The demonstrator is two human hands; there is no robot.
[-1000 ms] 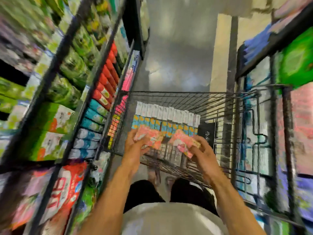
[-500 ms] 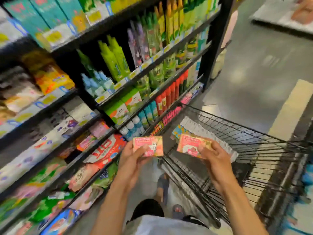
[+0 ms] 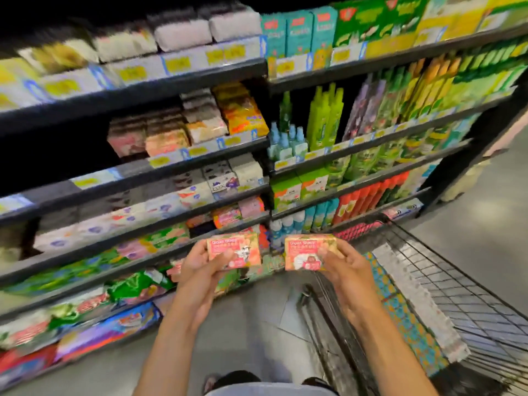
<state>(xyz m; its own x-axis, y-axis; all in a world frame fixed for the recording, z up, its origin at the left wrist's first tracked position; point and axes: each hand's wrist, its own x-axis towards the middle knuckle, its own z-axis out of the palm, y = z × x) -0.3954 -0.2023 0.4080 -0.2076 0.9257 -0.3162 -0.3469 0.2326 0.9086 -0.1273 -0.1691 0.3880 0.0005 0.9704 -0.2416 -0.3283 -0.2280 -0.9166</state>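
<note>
- The left pink cardboard soap box [image 3: 234, 251] and the right pink cardboard soap box [image 3: 307, 252] are raised side by side, slightly apart, before the tall black metal shelving [image 3: 200, 72] stocked with packets and bottles.
- The black wire shopping cart [image 3: 457, 295] stands at your right, with a row of teal-and-orange packets [image 3: 405, 315] lying inside.
- Your left hand [image 3: 200, 270] grips the left box, thumb across its face.
- Your right hand [image 3: 345, 270] grips the right box near the cart's rim.

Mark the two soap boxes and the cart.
Left soap box [image 3: 237, 248], head view, on its front label.
Right soap box [image 3: 307, 251], head view, on its front label.
Cart [image 3: 457, 292], head view, on its bare wire mesh.
</note>
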